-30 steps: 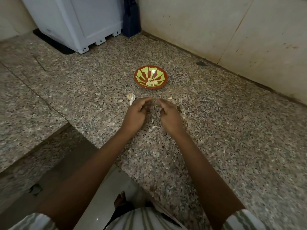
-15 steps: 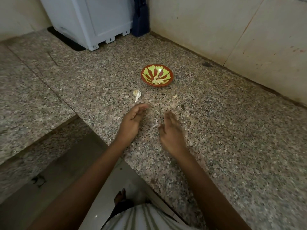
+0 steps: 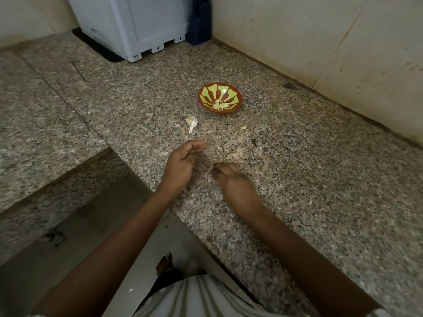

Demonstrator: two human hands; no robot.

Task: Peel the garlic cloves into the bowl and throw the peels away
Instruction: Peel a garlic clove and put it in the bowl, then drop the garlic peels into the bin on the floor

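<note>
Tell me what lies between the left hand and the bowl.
In the head view, one garlic piece lies on the counter between the left hand and the bowl, touching neither.

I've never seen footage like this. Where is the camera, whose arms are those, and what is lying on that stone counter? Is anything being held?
There is no machine here. A person wears a wide-angle camera on the head, looking forward and down, so you see their own arms. This is the only view. The left hand and right hand are over a speckled stone counter with fingers curled. Whether they pinch anything is too small to tell. Beyond them sits a red and green bowl with peeled garlic cloves inside. A pale garlic piece and a small scrap lie on the counter between the bowl and the hands. A white appliance stands at the back.
</note>
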